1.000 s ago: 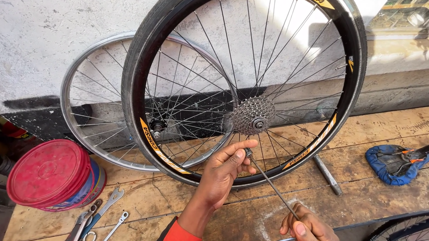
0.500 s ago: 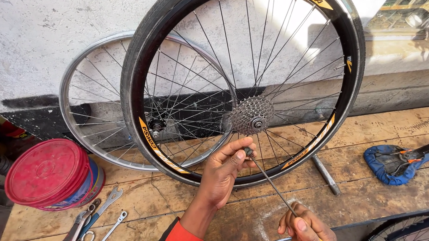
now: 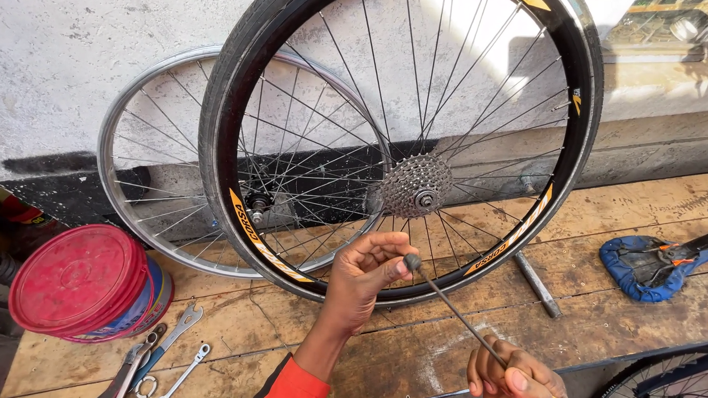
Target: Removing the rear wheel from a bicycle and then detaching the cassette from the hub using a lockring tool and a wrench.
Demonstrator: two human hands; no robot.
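Note:
A thin grey skewer rod (image 3: 453,307) runs between my two hands. My left hand (image 3: 362,275) pinches the small round nut at its upper end with thumb and fingers. My right hand (image 3: 517,381), at the bottom edge, grips the lower end. Just behind my left hand stands a black bicycle wheel (image 3: 239,98) with yellow rim marks and a silver cassette (image 3: 416,186) at its hub. A bare silver wheel (image 3: 118,133) leans on the wall behind it.
A red-lidded tub (image 3: 80,278) stands at the left on the wooden platform (image 3: 619,330), with spanners and pliers (image 3: 164,350) beside it. A blue saddle (image 3: 645,267) lies at the right. Part of another wheel (image 3: 664,388) shows at the bottom right. A metal rod (image 3: 537,283) lies by the tyre.
My left hand's fingers have shifted slightly on the nut at the skewer's tip. Both hands and the rod stay in nearly the same place.

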